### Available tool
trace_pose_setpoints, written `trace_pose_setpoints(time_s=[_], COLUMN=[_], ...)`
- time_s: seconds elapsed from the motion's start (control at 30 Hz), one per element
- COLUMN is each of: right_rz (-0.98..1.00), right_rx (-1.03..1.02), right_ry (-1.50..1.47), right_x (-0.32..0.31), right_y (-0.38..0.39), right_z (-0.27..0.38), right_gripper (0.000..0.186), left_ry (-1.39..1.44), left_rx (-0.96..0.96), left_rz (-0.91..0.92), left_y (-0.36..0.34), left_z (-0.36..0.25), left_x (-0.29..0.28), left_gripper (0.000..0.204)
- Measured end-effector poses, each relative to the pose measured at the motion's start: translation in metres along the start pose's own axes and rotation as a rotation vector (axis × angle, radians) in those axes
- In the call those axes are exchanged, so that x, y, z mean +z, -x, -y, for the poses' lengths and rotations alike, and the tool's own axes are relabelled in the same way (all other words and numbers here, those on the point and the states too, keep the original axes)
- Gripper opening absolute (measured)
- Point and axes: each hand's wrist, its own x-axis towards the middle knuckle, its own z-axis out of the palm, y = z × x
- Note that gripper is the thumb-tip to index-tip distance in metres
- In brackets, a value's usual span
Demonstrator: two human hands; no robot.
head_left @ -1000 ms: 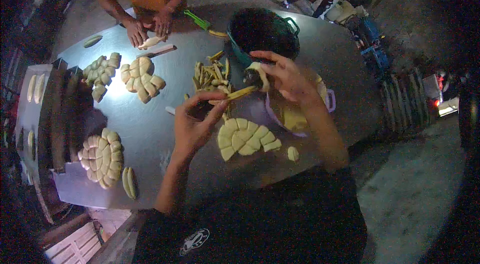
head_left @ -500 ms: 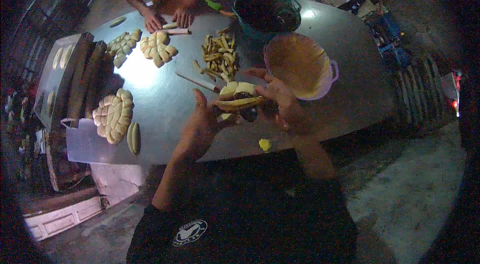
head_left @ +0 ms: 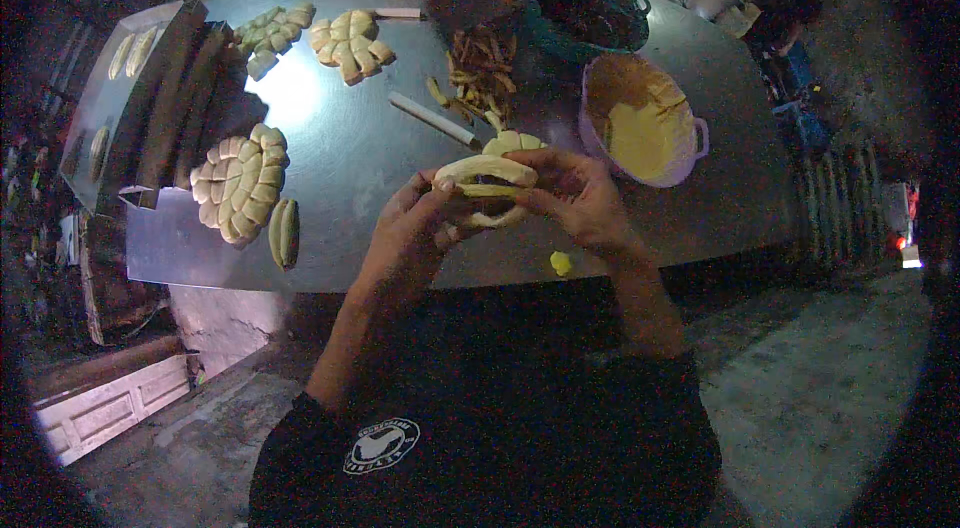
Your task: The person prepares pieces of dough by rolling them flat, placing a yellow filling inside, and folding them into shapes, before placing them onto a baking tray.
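Since half a second ago your hands have lifted the dough piece higher. Your left hand [head_left: 415,218] pinches one end, your right hand [head_left: 575,198] the other, stretching the dough [head_left: 485,171] above the table [head_left: 350,158], beside the bowl [head_left: 645,118].

Left of the lilac batter pot [head_left: 700,140], bare table [head_left: 340,158] lies open; a wooden stick [head_left: 434,120] and, seemingly, peel scraps [head_left: 482,68] crowd behind.
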Motion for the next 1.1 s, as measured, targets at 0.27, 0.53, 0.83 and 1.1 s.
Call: trace_pose_setpoints(time_s=[0.27, 0.53, 0.83, 1.1], right_rz=[-0.075, -0.067, -0.053, -0.043], right_rx=[-0.496, -0.180, 0.193, 0.568], right_ry=[0.657, 0.490, 0.132, 0.440], right_x=[0.058, 0.109, 0.141, 0.146], right_y=[-0.067, -0.104, -0.118, -0.133], right_z=[0.021, 0.030, 0.009, -0.110], right_gripper=[0.033, 0.018, 0.024, 0.025], left_ry=[0.180, -0.417, -1.158, -1.222], left_rx=[-0.026, 0.180, 0.663, 0.399], left_rz=[0.141, 0.038, 0.224, -0.060], left_y=[-0.007, -0.023, -0.044, -0.047], left_z=[-0.071, -0.103, -0.100, -0.041], left_x=[-0.068, -0.123, -0.166, -0.204], left_gripper=[0.022, 0.022, 0.026, 0.019])
